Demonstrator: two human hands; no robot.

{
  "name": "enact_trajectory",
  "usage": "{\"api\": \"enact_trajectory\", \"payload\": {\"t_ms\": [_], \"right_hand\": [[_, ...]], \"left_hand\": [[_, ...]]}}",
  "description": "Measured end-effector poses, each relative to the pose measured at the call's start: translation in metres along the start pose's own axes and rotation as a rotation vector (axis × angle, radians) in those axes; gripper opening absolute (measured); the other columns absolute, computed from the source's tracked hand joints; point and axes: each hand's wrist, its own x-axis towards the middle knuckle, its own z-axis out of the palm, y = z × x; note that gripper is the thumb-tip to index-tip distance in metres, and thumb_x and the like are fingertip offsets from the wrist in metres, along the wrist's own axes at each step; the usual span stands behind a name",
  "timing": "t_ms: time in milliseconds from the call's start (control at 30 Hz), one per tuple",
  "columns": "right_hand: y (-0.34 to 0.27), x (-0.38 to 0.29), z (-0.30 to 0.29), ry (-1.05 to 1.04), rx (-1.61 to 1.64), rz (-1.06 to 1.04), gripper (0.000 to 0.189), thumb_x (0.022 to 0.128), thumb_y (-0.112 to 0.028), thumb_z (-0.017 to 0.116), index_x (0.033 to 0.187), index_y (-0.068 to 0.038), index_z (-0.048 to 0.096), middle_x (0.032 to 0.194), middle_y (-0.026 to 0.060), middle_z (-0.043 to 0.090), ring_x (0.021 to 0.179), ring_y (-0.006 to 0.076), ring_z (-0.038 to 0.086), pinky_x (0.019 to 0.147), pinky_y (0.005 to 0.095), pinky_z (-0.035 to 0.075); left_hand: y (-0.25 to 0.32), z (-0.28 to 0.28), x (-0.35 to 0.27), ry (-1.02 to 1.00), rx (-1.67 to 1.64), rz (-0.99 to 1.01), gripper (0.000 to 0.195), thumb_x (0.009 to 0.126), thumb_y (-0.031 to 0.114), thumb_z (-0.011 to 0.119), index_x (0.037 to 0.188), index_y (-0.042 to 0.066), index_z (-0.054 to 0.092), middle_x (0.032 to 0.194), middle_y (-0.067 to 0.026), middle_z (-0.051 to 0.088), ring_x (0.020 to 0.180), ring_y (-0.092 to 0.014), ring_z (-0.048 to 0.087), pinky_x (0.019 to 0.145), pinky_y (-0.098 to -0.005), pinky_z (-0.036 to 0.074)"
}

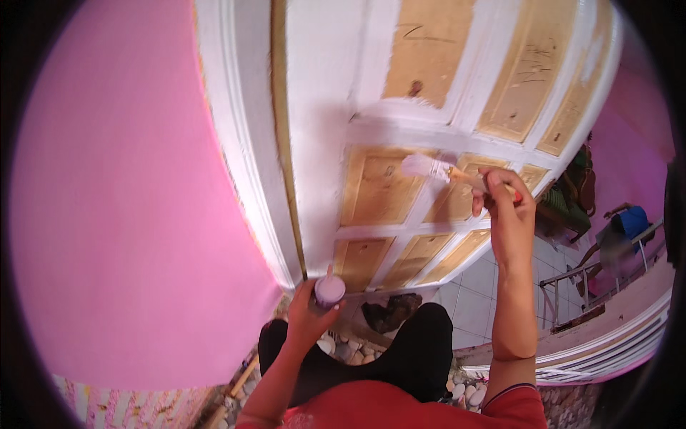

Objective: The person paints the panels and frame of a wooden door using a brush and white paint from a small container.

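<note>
Between the fingers and thumb of my right hand [504, 198] is the handle of a flat paintbrush [429, 167], its bristles coated in pale paint. The brush appears in front of the lower panels of a wooden panel door [321, 123]. White paint covers the door's frame members, while its recessed panels [381, 185] show tan wood. Low by the door's edge, my left hand [316, 313] grips a small paint container [329, 289]. Pale paint fills it, and a stick [329, 271] rises from its far side. Whether the bristles touch the door I cannot tell.
A pink wall [128, 204] meets the white door frame [236, 134] on my left. Beyond the door's right edge are a tiled floor [474, 292], a person in blue [632, 222] and a metal ladder [589, 273]. A dark cloth [394, 311] and pebbles [348, 348] lie below.
</note>
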Motion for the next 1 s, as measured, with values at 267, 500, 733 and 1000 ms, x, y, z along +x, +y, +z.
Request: {"api": "enact_trajectory", "payload": {"t_ms": [267,500,733,1000], "right_hand": [[0.051,-0.08,0.033,-0.16,0.1,0.285,0.02,0.098,-0.014,0.077,0.109,0.002,0.07,0.084,0.0045,0.07,0.071,0.0102,0.064,0.065,0.0254,0.051],[0.055,-0.101,0.05,-0.257,-0.083,0.306,0.017,0.096,-0.006,0.078,0.108,0.002,0.07,0.085,0.0021,0.072,0.076,0.0066,0.066,0.07,0.0222,0.053],[0.059,-0.106,0.053,-0.302,-0.151,0.246,0.015,0.096,-0.004,0.077,0.107,0.002,0.07,0.09,0.0038,0.074,0.079,0.0066,0.067,0.072,0.0226,0.054],[0.06,-0.108,0.059,-0.353,-0.303,0.043,0.013,0.095,-0.003,0.079,0.103,0.002,0.07,0.087,0.0053,0.073,0.077,0.0073,0.068,0.071,0.023,0.055]], "left_hand": [[0.018,0.002,0.019,0.0,-0.042,-0.013,0.058,0.078,0.021,0.089,0.125,0.001,0.062,0.114,-0.0146,0.07,0.107,-0.027,0.07,0.095,-0.0392,0.054],[0.031,-0.001,0.029,-0.042,-0.107,-0.017,0.062,0.079,0.019,0.089,0.131,0.0,0.062,0.123,-0.0158,0.065,0.114,-0.032,0.067,0.099,-0.0412,0.054],[0.033,0.002,0.033,-0.039,-0.116,-0.009,0.061,0.079,0.018,0.089,0.131,0.001,0.062,0.125,-0.0154,0.064,0.114,-0.032,0.067,0.099,-0.0409,0.054],[0.036,0.004,0.033,-0.005,-0.128,0.016,0.06,0.077,0.02,0.089,0.128,0.003,0.062,0.117,-0.0143,0.067,0.109,-0.029,0.069,0.096,-0.0392,0.053]]}}
